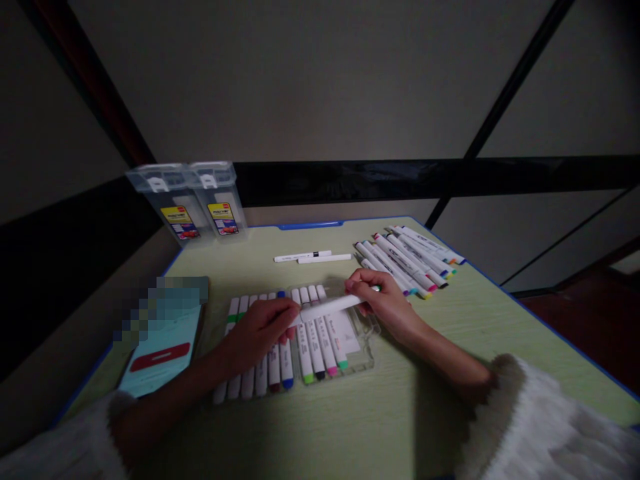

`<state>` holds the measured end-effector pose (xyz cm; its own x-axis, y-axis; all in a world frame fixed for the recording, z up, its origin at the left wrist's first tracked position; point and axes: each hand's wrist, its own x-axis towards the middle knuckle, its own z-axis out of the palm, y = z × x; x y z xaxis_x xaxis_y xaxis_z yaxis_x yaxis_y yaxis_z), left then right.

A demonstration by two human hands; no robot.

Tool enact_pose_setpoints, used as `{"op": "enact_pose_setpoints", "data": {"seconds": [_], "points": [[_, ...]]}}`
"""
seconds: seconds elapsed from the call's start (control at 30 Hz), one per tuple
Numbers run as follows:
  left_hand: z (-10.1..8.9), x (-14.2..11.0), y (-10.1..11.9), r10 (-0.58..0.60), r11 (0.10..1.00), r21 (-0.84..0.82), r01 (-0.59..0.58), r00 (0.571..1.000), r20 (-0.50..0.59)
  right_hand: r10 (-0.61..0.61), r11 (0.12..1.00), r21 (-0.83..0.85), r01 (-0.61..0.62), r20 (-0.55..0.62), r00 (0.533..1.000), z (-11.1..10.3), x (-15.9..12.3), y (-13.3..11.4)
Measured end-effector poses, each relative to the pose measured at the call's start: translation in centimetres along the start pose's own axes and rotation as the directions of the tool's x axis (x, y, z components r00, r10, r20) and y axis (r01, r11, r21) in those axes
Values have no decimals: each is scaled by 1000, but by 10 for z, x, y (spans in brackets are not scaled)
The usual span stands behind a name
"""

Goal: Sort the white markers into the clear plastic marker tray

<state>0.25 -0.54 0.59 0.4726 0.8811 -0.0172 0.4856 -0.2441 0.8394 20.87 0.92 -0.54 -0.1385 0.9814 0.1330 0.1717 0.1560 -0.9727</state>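
Note:
A white marker (333, 306) is held nearly level between both hands, a little above the table. The fingers of my left hand (265, 320) close on one end of it. At the other end, my right hand (383, 297) grips it, and a bit of green shows there. Below lies an open clear plastic case (367, 357), with several white markers (320, 347) lined up side by side in it; their ends are lime, black, pink, green, blue and brown. My left hand and forearm hide part of the left row.
Loose markers (407, 260) lie heaped at the table's right. Two thin white pens (325, 258) lie further back. Two clear upright boxes (200, 200) stand at the back left. A lit phone (165, 347) lies on the left. A panelled wall (340, 87) rises behind the table.

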Motion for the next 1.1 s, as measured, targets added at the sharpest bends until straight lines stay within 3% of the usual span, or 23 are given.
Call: {"op": "enact_pose_setpoints", "data": {"seconds": [0.17,0.43,0.77,1.1], "points": [[-1,0,0,16,998,61,-16,1000,1,-15,999,-40,18,70,997,1,-1,-2],[0,0,-1,-27,999,22,27,1000,13,-11,1000,-6,12,49,999,1,-2,1],[0,-2,2,-33,999,6,33,996,-77,-42,999,5,42,-7,999,2,-2,2],[0,0,0,-37,999,-24,37,999,-2,-14,1000,22,15,-51,999,2,-2,2]]}}
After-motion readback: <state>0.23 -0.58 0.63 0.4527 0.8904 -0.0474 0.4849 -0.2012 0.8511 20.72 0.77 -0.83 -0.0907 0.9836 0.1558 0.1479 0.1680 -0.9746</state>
